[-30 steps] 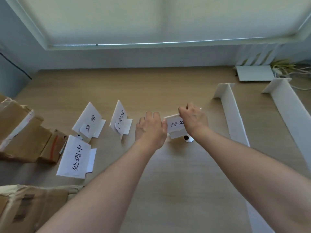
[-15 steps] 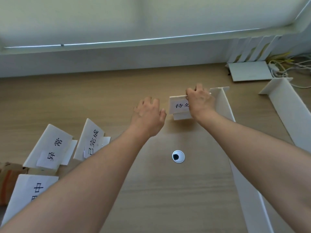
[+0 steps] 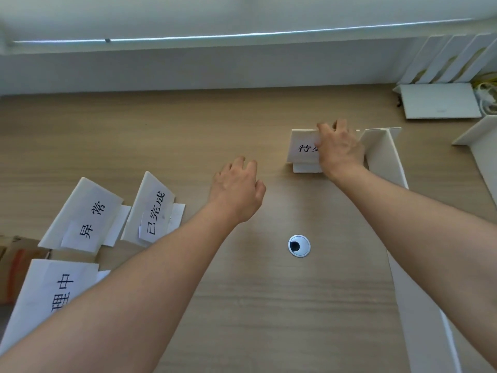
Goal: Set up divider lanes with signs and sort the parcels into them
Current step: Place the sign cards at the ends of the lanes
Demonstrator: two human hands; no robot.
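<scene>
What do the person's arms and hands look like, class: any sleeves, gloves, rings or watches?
Both forearms are bare as far as the frame shows, with no sleeve in view. The left hand and right hand wear no gloves, and no ring, watch or bracelet shows.

Soft daylight, even, rather dim and cool. Light enters from window blind (image 3: 242, 12) at top; thin bright line glows along its lower edge. Shadows on wooden table (image 3: 134, 135) weak and diffuse, small dark patch under left hand (image 3: 236, 192) and beside forearms. No strong glare; white signs slightly washed. Wide-angle lens bends window sill and table edge, stretches forearms near bottom corners. Slight softness overall, corners less sharp, print on signs still readable.
</scene>
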